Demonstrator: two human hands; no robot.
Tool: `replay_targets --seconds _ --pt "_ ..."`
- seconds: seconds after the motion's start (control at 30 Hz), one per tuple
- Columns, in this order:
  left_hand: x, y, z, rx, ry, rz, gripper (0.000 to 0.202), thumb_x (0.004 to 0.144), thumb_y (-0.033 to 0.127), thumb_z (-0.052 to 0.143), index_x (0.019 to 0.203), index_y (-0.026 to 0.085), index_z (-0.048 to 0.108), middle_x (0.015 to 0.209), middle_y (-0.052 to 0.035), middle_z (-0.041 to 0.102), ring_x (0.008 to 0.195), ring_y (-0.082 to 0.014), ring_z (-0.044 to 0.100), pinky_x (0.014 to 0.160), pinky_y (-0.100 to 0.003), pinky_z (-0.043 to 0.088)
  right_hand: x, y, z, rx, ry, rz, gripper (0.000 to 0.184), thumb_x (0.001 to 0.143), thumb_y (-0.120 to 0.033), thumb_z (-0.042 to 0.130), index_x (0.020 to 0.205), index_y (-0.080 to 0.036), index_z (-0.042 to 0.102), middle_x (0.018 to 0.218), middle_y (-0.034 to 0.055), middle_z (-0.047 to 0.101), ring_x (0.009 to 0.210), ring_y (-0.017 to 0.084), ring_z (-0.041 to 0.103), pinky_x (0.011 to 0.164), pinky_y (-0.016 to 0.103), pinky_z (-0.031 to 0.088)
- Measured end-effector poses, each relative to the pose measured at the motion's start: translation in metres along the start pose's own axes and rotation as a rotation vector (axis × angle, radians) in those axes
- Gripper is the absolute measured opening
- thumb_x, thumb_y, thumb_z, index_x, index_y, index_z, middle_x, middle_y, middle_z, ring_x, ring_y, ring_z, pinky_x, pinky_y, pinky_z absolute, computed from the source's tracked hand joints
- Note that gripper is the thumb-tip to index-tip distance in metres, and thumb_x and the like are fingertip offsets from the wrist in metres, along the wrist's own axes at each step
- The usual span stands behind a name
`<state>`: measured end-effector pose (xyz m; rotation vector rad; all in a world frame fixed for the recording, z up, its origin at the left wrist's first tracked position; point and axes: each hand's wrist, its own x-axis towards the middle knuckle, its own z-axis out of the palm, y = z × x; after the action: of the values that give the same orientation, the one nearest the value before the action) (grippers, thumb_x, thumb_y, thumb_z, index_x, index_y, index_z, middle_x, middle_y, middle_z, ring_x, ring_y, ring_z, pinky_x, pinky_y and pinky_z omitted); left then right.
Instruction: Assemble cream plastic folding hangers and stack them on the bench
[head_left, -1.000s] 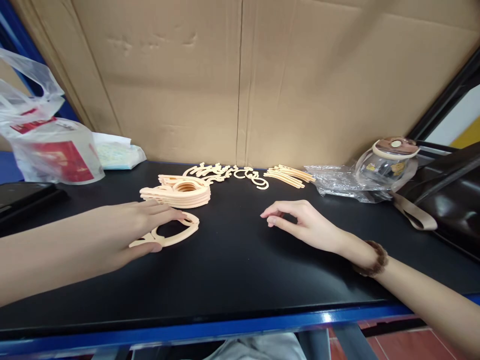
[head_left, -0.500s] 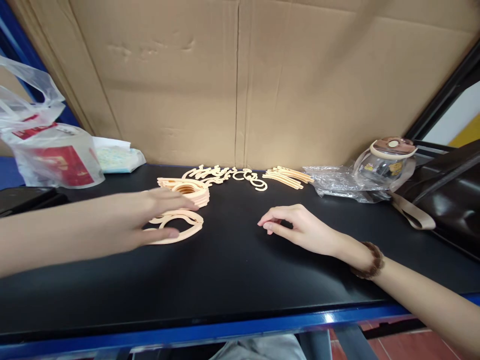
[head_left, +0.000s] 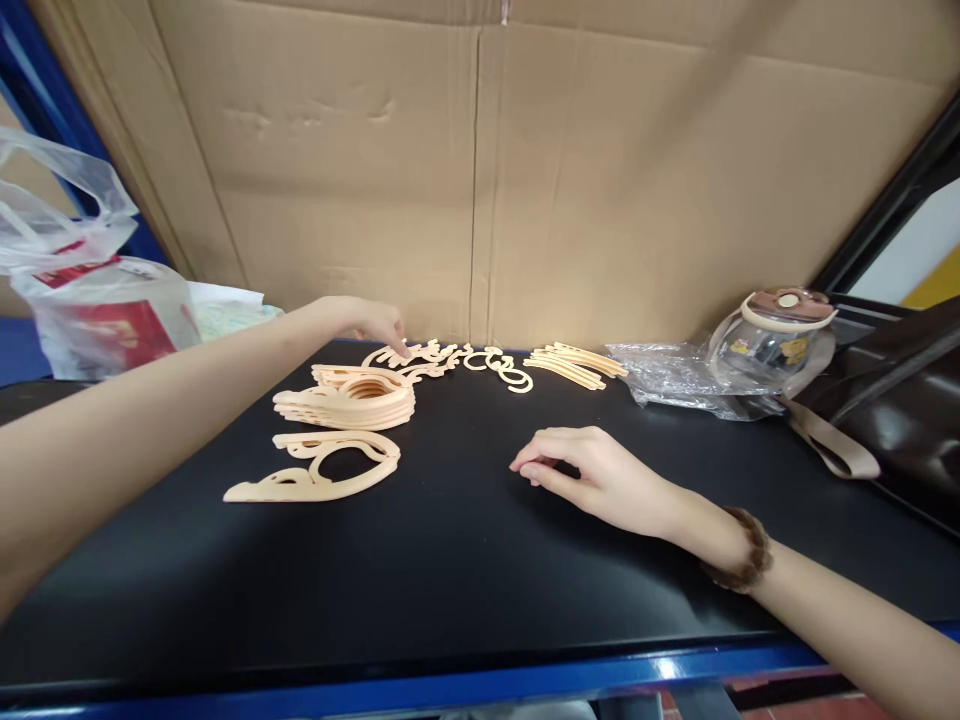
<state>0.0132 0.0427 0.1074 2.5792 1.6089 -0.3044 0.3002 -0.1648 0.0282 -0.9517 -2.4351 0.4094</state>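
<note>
Peach plastic hook pieces under left hand

Peach hook pieces point(head_left: 442, 357) lie jumbled at the back of the tabletop point(head_left: 465, 560). Left hand point(head_left: 371, 322) dips onto their left end, fingers curled; can't tell if it grips one. They look thin, light, stiff and tangle-prone; pinch one by its curve. Stacked hanger frames point(head_left: 349, 397) sit just beside, single frame point(head_left: 319, 470) nearer. Right hand point(head_left: 592, 470) rests loose, empty.

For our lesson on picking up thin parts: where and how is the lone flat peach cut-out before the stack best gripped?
Probably pinch the cut-out by the band at its looped end, nearest the right hand, from above: it lies flat on the table, so a finger can drop into the open hole, thumb outside the rim.
</note>
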Motion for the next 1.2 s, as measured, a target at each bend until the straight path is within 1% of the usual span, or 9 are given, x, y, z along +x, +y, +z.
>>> replay_targets --seconds 0.13,0.33,0.43,0.6,0.73,0.87,0.97,1.07,1.2 --pt "0.015 -0.001 0.01 -0.022 -0.075 -0.047 0.041 0.058 0.042 0.069 0.088 0.014 0.074 0.093 -0.0132 0.072 0.086 -0.0268 0.063 0.076 -0.031 0.046 0.0 0.0 0.0 -0.003 -0.002 -0.013 0.019 0.095 -0.026 0.047 0.096 -0.02 0.065 0.09 0.0003 0.067 0.077 0.011 0.059 0.07 0.022 0.043" --pt "0.01 0.008 0.014 -0.051 -0.061 -0.123 0.028 0.054 0.03 0.067 0.076 0.013 0.072 0.071 -0.0109 0.067 0.07 -0.0246 0.062 0.067 -0.031 0.047 0.002 0.0 0.001 -0.007 -0.006 -0.01 0.018 0.095 -0.024 0.048 0.096 -0.02 0.065 0.09 0.0004 0.067 0.076 0.011 0.059 0.069 0.022 0.042" --pt "0.004 0.013 0.011 -0.1 -0.027 -0.151 0.032 0.055 0.029 0.065 0.081 0.011 0.071 0.079 -0.0128 0.069 0.071 -0.0237 0.063 0.066 -0.03 0.048 0.002 0.0 0.001 -0.009 -0.001 -0.013 0.017 0.094 -0.024 0.048 0.095 -0.02 0.065 0.089 -0.0001 0.067 0.076 0.011 0.058 0.068 0.022 0.042" --pt "-0.006 0.017 0.001 -0.192 0.003 -0.135 0.036 0.059 0.031 0.059 0.089 0.013 0.069 0.094 -0.0114 0.07 0.085 -0.0222 0.063 0.068 -0.024 0.048 0.002 0.0 0.002 -0.015 -0.007 -0.008 0.018 0.095 -0.026 0.048 0.095 -0.02 0.065 0.089 -0.0006 0.067 0.076 0.011 0.058 0.068 0.022 0.042" --pt "-0.013 0.015 -0.006 -0.214 0.023 -0.128 0.035 0.059 0.033 0.059 0.088 0.014 0.068 0.091 -0.0101 0.07 0.089 -0.0237 0.062 0.067 -0.023 0.046 0.002 0.001 0.002 -0.031 -0.005 -0.02 0.02 0.095 -0.026 0.047 0.096 -0.02 0.065 0.091 0.0 0.067 0.078 0.011 0.059 0.072 0.023 0.043" --pt "-0.017 0.006 -0.009 -0.211 0.052 -0.145 0.028 0.059 0.033 0.061 0.079 0.015 0.068 0.079 -0.0097 0.068 0.079 -0.0235 0.061 0.063 -0.026 0.045 0.002 -0.001 0.001 -0.038 0.002 -0.04 0.02 0.096 -0.025 0.046 0.095 -0.019 0.065 0.091 0.0007 0.068 0.083 0.012 0.06 0.075 0.024 0.043" --pt "-0.019 -0.001 -0.01 -0.218 0.092 -0.172 0.027 0.058 0.036 0.063 0.075 0.015 0.067 0.073 -0.009 0.066 0.073 -0.0227 0.06 0.061 -0.027 0.044 0.002 -0.002 0.001 -0.043 0.005 -0.038 0.02 0.096 -0.026 0.046 0.095 -0.02 0.065 0.091 0.0002 0.068 0.083 0.012 0.06 0.075 0.024 0.044" --pt "-0.024 -0.002 -0.015 -0.241 0.181 -0.196 0.038 0.059 0.04 0.063 0.087 0.015 0.068 0.08 -0.0092 0.067 0.078 -0.0237 0.061 0.063 -0.027 0.045 0.004 0.002 0.0 -0.086 0.022 0.014 0.019 0.095 -0.028 0.047 0.095 -0.021 0.065 0.091 0.0 0.068 0.081 0.013 0.061 0.074 0.024 0.044" --pt "-0.043 0.02 -0.021 -0.342 0.297 -0.192 0.046 0.062 0.041 0.061 0.1 0.014 0.065 0.087 -0.0079 0.069 0.074 -0.022 0.063 0.064 -0.027 0.046 0.013 0.026 -0.011 -0.257 0.106 0.149 0.017 0.092 -0.029 0.051 0.094 -0.021 0.066 0.091 0.0023 0.068 0.083 0.016 0.061 0.074 0.027 0.045"
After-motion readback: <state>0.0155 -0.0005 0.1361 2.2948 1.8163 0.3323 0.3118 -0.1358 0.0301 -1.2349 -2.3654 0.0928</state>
